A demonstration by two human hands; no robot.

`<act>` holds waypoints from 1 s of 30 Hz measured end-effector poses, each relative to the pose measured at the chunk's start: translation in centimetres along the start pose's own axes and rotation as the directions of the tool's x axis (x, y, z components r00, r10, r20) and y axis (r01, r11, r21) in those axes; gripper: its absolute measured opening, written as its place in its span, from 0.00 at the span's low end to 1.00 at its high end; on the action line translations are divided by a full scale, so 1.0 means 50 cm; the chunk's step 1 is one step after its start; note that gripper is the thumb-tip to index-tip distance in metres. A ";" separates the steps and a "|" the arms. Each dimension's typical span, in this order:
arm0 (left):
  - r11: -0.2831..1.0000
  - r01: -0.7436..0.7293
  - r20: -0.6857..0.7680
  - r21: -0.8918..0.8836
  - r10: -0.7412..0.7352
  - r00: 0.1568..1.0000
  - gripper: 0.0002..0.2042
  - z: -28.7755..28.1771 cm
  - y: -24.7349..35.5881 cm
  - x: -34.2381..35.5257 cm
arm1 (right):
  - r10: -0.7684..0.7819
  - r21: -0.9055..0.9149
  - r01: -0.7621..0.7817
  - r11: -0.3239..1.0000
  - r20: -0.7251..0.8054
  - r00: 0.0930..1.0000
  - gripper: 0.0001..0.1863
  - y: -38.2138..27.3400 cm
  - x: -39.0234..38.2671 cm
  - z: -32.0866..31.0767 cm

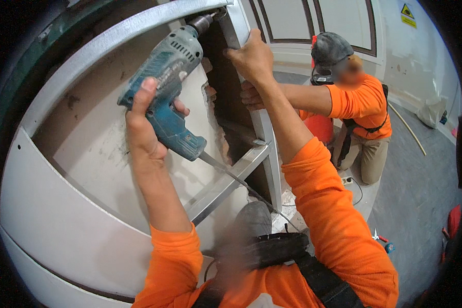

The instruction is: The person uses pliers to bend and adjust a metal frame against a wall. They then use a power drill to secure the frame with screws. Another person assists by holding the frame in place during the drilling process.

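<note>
A teal and grey corded drill (172, 66) is in my left hand (141, 120), fingers around its upper grip. It tilts up to the right, and its chuck (203, 23) points at the top corner where a curved metal track (113, 36) meets a metal stud (268, 134). Whether the bit touches the metal is hard to tell. Higher up that stud, my right hand (254, 57) grips its edge. Just below, a co-worker's hand (251, 96) also holds the stud.
A kneeling co-worker in an orange top (362, 108) is close on the right. The drill's cord (236, 179) runs down past a metal crosspiece (228, 182). White curved board (72, 205) fills the left. Pliers (380, 237) and a socket strip (347, 180) lie on the floor.
</note>
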State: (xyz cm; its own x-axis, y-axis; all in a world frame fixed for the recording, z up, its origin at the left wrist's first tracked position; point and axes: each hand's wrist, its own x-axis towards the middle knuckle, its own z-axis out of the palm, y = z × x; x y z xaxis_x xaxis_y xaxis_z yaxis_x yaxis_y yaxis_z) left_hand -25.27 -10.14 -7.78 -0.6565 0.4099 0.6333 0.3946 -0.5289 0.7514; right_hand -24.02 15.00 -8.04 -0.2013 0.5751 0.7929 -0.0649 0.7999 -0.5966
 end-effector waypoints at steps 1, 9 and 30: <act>1.000 0.014 0.007 -0.027 -0.014 1.000 0.28 -0.001 0.002 0.003 | -0.004 -0.014 0.004 1.000 -0.008 1.000 0.34 0.001 0.004 0.000; 0.978 0.023 0.007 -0.205 -0.022 1.000 0.27 -0.010 -0.030 -0.030 | 0.010 0.066 -0.014 0.998 0.060 0.998 0.35 -0.008 -0.009 -0.005; 0.747 0.664 0.347 -0.019 -0.618 0.705 0.39 -0.172 -0.291 -0.378 | 0.847 -0.524 -0.851 -0.033 -0.467 0.254 0.14 0.606 -1.345 -0.678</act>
State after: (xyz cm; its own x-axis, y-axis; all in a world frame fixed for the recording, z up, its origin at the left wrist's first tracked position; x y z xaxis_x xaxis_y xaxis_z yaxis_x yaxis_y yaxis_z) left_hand -24.15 -16.58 -32.27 -0.4838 0.8739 0.0465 -0.1535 -0.1370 0.9786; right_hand 20.69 6.40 -75.22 0.3499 0.9039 -0.2460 0.6860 -0.4261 -0.5898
